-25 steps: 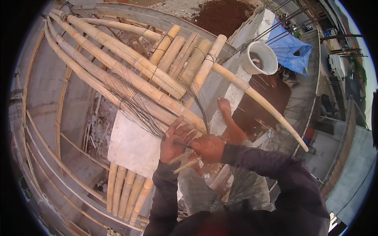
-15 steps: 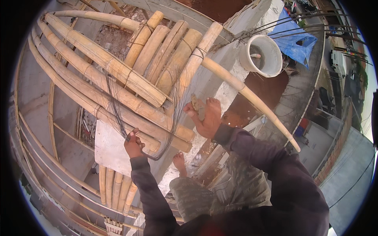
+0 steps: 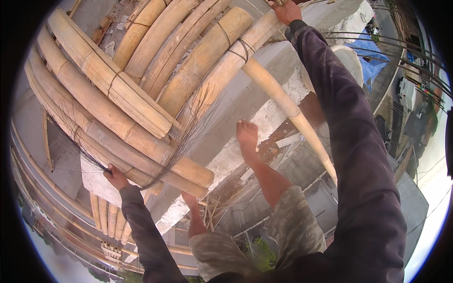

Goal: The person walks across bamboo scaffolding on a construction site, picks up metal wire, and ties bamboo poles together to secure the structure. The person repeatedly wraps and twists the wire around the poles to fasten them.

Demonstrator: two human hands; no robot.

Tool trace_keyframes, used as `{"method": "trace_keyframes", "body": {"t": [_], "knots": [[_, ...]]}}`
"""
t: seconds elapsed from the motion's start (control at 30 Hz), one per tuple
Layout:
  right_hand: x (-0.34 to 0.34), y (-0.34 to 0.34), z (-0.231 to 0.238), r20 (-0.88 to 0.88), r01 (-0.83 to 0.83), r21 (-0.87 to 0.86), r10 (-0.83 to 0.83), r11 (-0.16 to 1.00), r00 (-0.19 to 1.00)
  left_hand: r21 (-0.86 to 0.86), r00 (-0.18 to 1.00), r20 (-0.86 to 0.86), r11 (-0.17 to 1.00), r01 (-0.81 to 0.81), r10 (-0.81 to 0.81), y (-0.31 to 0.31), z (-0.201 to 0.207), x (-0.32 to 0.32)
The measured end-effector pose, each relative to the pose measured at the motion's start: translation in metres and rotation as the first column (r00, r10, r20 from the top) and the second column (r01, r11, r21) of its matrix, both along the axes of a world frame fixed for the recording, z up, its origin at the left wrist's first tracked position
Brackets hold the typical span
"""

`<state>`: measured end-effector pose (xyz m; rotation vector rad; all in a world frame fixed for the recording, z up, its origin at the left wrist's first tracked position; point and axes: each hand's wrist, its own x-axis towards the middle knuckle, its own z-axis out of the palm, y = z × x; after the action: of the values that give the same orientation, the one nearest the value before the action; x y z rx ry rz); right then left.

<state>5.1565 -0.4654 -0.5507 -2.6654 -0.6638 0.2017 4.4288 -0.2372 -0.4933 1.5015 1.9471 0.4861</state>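
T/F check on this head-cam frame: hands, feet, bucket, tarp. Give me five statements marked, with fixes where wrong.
1. The left hand is closed around dark wires. True.
2. The right hand is right beside the left hand. False: it is near the picture's top edge, well apart from it.
3. Both feet are bare. True.
4. The bucket is in full view. False: the right sleeve hides part of it.
5. The tarp is red. False: it is blue.
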Motion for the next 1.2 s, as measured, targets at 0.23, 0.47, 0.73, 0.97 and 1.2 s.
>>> {"method": "trace_keyframes", "body": {"t": [0.23,0.47,0.73,0.97,1.2], "knots": [[0.016,0.01,-0.02,-0.114,0.05,-0.154,-0.068,0.987,0.991,0.084,0.991,-0.127,0.995,0.053,-0.042,0.0,0.001,0.004],[0.012,-0.005,-0.003,-0.137,-0.081,-0.135,0.063,0.988,0.989,0.069,1.0,-0.012,0.997,0.02,-0.02,-0.001,-0.001,-0.006],[0.009,-0.003,-0.008,-0.104,0.016,-0.083,-0.025,0.996,0.994,0.126,0.999,0.006,0.991,0.05,-0.051,-0.003,-0.009,-0.01],[0.007,-0.014,-0.004,-0.138,0.006,-0.06,-0.014,0.998,0.99,0.07,0.993,-0.116,0.997,0.04,-0.031,-0.01,-0.003,-0.008],[0.006,-0.009,-0.008,-0.059,0.019,-0.069,-0.023,0.997,0.998,0.076,0.997,-0.012,0.994,0.073,-0.072,-0.013,-0.007,-0.004]]}}
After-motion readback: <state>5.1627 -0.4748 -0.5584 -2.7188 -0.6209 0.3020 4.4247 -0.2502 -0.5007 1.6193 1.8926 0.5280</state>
